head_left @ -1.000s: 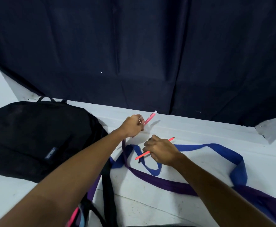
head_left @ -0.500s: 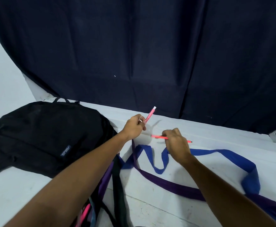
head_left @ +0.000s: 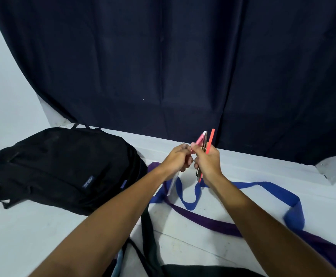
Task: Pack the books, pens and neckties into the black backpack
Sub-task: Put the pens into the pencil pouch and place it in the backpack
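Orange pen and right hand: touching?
Touching. The head view shows the right hand with fingers curled round the orange pen, whose upper end sticks up above the fist.

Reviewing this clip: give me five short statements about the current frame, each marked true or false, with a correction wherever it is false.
1. The right hand grips an orange-red pen. True.
2. The black backpack stands upright against the curtain. False: it lies flat on the white surface, at the left.
3. The blue necktie lies on the white surface. True.
4. The left hand is open and holds nothing. False: it pinches a pink pen.
5. The purple necktie is already in the backpack. False: it lies out on the surface, crossing under the blue one.
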Demonstrator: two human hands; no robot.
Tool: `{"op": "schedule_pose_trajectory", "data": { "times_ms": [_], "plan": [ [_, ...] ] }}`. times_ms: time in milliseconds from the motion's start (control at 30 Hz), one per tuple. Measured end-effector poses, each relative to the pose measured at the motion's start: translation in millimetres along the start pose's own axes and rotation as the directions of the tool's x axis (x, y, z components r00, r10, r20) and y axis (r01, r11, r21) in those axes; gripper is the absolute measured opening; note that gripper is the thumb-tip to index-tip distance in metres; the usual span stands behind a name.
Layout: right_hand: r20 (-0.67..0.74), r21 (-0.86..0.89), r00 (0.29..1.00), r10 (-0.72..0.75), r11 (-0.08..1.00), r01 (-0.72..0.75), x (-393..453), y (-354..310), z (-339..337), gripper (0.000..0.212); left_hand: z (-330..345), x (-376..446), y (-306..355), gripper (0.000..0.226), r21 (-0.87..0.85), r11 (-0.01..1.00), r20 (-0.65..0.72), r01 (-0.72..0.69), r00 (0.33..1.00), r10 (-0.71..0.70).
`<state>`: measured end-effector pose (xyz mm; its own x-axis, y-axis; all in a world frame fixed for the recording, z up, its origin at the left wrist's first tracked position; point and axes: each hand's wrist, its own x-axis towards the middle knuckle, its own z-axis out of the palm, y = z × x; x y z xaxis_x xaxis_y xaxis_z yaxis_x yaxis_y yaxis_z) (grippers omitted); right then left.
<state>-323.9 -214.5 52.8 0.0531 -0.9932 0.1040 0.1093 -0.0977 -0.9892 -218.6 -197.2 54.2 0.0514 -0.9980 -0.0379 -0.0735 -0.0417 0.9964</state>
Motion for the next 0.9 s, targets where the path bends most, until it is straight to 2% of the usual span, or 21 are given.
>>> {"op": "schedule_pose_trajectory", "data": {
  "times_ms": [133, 267, 400, 533, 667, 733, 800, 900],
  "plan": [
    [-0.029, -0.052, 0.999, -0.032, 0.998, 0.030, -13, -15, -10, 0.017, -1, -19, 4, 0.026, -0.009, 1.000, 0.011, 0.029, 1.000, -0.029],
    [0.122, -0.138, 0.992, -0.011, 0.990, 0.028, -39, -16, -14, 0.013, -2, -32, 4, 0.034, -0.218, 0.974, -0.062, 0.054, 0.996, -0.069],
    [0.244, -0.033, 0.969, 0.031, 0.999, -0.024, -68, -14, -9, 0.008, 1, -44, 11, 0.035, -0.317, 0.945, -0.084, 0.085, 0.990, -0.117],
    [0.237, 0.004, 0.962, 0.133, 0.990, -0.138, -84, -15, -6, 0.007, -1, -53, 14, 0.034, -0.216, 0.963, -0.077, 0.161, 0.980, -0.181],
    [0.250, 0.138, 0.929, 0.273, 0.939, -0.314, -95, -18, -2, 0.008, -8, -70, 14, 0.059, -0.151, 0.965, -0.056, 0.215, 0.973, -0.226],
    [0.285, 0.231, 0.902, 0.324, 0.890, -0.392, -100, -26, -1, 0.006, -12, -85, 7, 0.065, -0.180, 0.954, 0.013, 0.239, 0.970, -0.241],
    [0.284, 0.281, 0.899, 0.334, 0.867, -0.411, -102, -33, -1, 0.008, -13, -101, -4, 0.064, -0.267, 0.925, 0.095, 0.270, 0.963, -0.254],
    [0.208, 0.327, 0.938, 0.278, 0.884, -0.335, -105, -34, 6, 0.011, -10, -120, -20, 0.066, -0.367, 0.872, 0.131, 0.323, 0.946, -0.296]
  ]
}}
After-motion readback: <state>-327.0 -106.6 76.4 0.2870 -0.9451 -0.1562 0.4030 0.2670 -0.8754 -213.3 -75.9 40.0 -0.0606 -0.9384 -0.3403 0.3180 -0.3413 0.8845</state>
